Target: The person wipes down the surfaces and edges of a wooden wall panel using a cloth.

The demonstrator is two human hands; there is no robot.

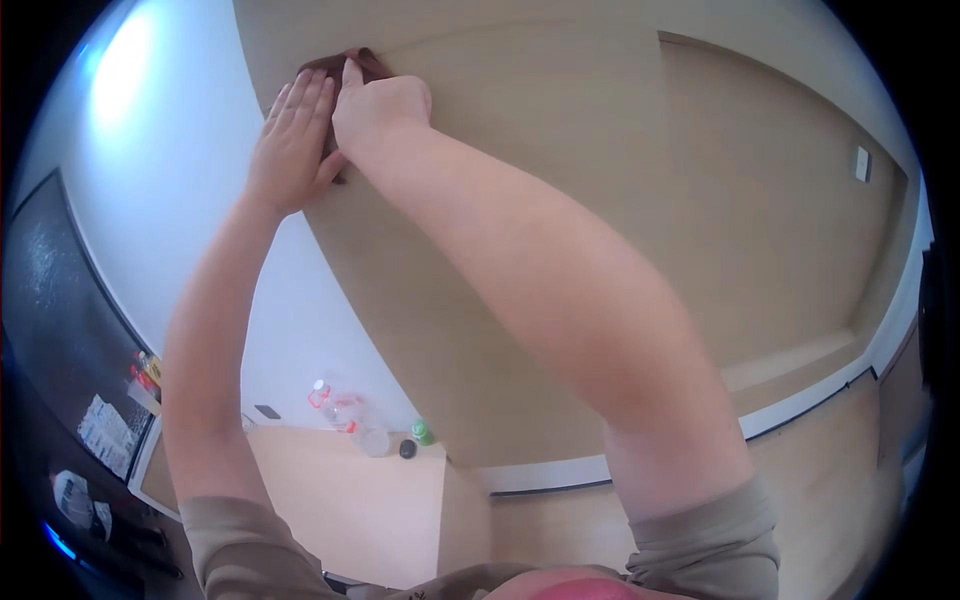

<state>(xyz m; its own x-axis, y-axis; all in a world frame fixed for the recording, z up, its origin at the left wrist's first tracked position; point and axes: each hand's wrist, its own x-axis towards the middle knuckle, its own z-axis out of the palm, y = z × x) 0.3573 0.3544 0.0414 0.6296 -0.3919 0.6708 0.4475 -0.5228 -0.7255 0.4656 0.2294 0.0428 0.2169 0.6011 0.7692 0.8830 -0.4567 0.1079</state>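
Note:
Both my arms reach up to the tan wall panel point(520, 130), close to where it meets the white wall. A dark reddish-brown cloth point(373, 66) lies bunched against the panel there. My left hand point(292, 145) is flat, its fingers stretched upward along the cloth's left edge and its thumb out to the right. My right hand point(380, 112) is closed against the cloth, with one finger pointing up and the others curled. Its grip on the cloth is mostly hidden behind the hand.
Below stands a light wooden cabinet point(345, 500) holding clear plastic bottles point(368, 432), a green-topped item point(421, 431) and a small black object point(407, 449). A dark board point(65, 290) hangs at left. A recessed panel point(770, 200) with a white switch point(862, 163) is at right.

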